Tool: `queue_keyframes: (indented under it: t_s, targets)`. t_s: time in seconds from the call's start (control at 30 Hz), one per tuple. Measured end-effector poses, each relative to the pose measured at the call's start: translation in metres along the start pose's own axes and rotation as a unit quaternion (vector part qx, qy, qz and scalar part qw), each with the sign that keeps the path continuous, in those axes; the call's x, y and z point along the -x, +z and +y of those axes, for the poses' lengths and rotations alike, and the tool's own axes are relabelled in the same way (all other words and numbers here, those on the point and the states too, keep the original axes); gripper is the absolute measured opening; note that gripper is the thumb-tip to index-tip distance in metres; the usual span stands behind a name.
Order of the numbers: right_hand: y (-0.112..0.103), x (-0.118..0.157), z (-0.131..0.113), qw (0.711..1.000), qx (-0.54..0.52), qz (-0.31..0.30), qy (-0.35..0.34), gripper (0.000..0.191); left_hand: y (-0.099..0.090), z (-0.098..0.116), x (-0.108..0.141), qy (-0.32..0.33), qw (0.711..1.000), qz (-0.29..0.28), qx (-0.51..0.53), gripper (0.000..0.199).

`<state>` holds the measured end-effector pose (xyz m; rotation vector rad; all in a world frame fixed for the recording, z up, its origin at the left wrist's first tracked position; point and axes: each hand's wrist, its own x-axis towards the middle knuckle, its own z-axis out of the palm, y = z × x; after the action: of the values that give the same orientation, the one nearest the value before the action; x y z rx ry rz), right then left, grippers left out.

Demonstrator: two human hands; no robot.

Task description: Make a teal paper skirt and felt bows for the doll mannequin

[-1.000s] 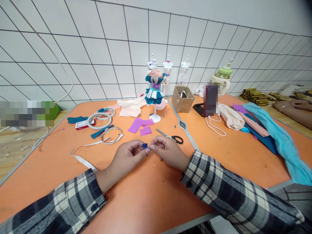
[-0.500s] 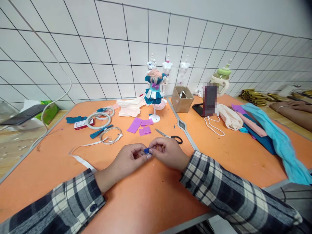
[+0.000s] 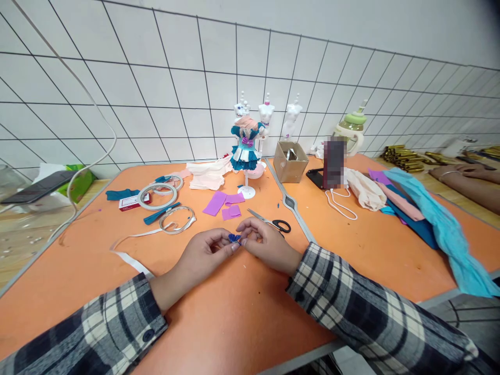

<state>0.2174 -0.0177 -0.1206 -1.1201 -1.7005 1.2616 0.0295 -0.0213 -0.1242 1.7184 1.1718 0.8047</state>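
A small gathered dark-blue piece [image 3: 234, 238] is pinched between the fingertips of both hands, just above the orange table. My left hand [image 3: 207, 255] has thumb and index finger closed on its left side. From the right, my right hand [image 3: 267, 245] grips its other edge with the thumb, the fingers curled above it. Black-handled scissors [image 3: 280, 225] lie just behind my right hand. Purple fabric pieces [image 3: 214, 203] rest beyond the fingertips. Farther back, a mini dress form [image 3: 246, 148] wears a teal and white ruffled dress with a purple bow.
Tape rolls [image 3: 157, 196] and a red-white box [image 3: 130, 202] lie left. A cardboard box [image 3: 290, 161], a phone on a stand [image 3: 334, 164], a bottle [image 3: 351, 127] and blue cloth [image 3: 441, 224] stand or lie right. Another person's hands [image 3: 464, 174] rest far right.
The blue piece now shows more of its fanned folds between my fingertips. The fingers of my right hand have lifted slightly, and the whole view has shifted a little.
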Motion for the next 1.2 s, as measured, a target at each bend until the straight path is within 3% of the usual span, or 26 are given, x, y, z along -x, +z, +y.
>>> queue_keyframes:
  t_s: [0.23,0.4,0.5,0.6,0.77,0.87,1.0,1.2]
  targets:
    - [-0.002,-0.001,0.002,0.996,0.079,0.027,-0.015,0.006,0.002,-0.001,0.001,0.013,0.999,-0.001,-0.032,0.024]
    - [-0.002,-0.002,0.004,0.999,0.028,0.041,0.009,0.009,-0.001,0.005,0.0,0.02,0.999,0.017,0.034,0.048]
    - [-0.002,-0.003,0.004,0.999,0.011,0.035,0.02,0.01,-0.003,0.006,-0.001,-0.009,0.997,-0.005,0.072,0.038]
    - [0.0,-0.002,0.002,0.999,0.017,0.028,0.02,0.008,-0.003,0.005,-0.002,-0.045,0.996,0.009,0.07,0.033]
    - [0.003,0.001,-0.002,0.997,0.048,0.06,-0.024,0.014,-0.002,0.004,-0.003,-0.006,0.998,0.05,0.028,0.025]
    - [0.003,-0.001,0.001,0.997,0.054,0.058,-0.025,0.006,-0.001,0.004,-0.002,-0.004,0.999,0.045,-0.002,0.024]
    - [0.001,-0.004,0.009,0.998,0.002,0.054,-0.031,0.008,-0.002,0.006,0.0,0.016,0.998,0.066,0.007,0.035]
    - [0.001,-0.003,0.008,0.997,0.012,0.058,-0.048,0.007,-0.004,0.007,0.002,0.021,0.999,0.044,-0.006,0.036]
